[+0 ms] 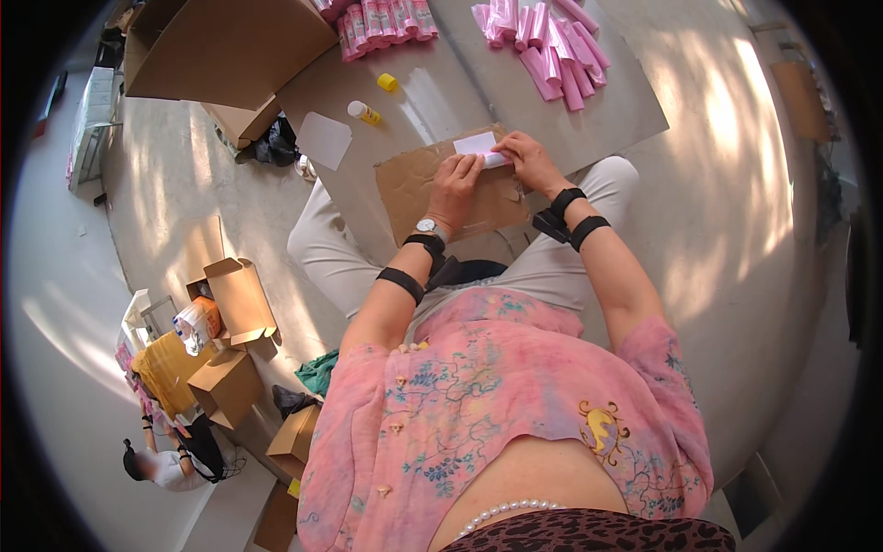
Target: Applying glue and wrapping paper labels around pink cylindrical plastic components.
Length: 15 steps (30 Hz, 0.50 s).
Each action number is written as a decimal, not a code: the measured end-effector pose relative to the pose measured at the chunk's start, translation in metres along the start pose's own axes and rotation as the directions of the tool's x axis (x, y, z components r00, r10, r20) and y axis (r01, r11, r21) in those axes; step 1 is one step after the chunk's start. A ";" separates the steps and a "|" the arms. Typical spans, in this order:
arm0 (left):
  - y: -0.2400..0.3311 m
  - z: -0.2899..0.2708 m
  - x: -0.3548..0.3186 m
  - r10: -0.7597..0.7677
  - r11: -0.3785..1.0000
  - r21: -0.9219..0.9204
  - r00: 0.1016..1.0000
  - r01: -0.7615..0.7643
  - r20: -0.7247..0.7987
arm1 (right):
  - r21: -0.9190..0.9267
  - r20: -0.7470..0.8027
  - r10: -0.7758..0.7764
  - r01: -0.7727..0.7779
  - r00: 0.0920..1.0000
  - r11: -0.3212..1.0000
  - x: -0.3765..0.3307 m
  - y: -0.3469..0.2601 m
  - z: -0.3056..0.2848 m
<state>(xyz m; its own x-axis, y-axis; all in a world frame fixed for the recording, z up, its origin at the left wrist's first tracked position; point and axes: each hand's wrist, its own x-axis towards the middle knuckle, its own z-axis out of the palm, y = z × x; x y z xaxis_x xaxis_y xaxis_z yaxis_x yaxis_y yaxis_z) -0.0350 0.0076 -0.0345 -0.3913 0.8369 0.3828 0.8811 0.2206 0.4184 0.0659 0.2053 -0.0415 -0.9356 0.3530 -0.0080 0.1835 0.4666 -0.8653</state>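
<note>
On a flat piece of brown cardboard (414,193), a small pink-and-white roll (496,160) lies crosswise between my hands. My left hand (452,189) pinches its left end with bent fingers, and my right hand (533,164) presses on its right end. A white paper slip (475,143) lies flat just beyond the roll and seems to touch it. Beyond my left hand are an uncapped glue stick (364,112) lying on its side and its yellow cap (387,83). White paper sheets (324,141) sit near the table's left edge.
Loose pink rolls (556,55) are piled at the table's far right. Pink rolls with labels (386,26) stand grouped at the far middle. A big open carton (221,46) rises at the far left. Several boxes (227,385) and a seated person (166,465) are off to the left.
</note>
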 end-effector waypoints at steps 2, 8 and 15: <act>0.000 -0.001 0.003 -0.019 0.998 -0.060 1.000 0.019 0.003 | 0.053 0.005 0.045 -0.045 0.999 0.998 0.000 0.006 -0.005; -0.006 -0.009 0.007 -0.034 0.992 -0.115 0.998 0.041 0.058 | -0.164 -0.122 -0.104 0.083 0.987 0.983 -0.007 -0.020 -0.004; -0.012 -0.006 0.015 -0.066 0.972 -0.222 0.995 0.082 0.076 | -0.582 -0.056 -0.374 0.274 0.926 0.766 -0.022 -0.035 0.021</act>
<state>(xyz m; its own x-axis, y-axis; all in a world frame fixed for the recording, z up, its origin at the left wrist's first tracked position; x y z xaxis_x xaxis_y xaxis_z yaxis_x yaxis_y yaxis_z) -0.0535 0.0142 -0.0286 -0.4278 0.8558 0.2907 0.7650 0.1715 0.6208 0.0735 0.1649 -0.0216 -0.9176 0.1979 0.3446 0.0597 0.9260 -0.3729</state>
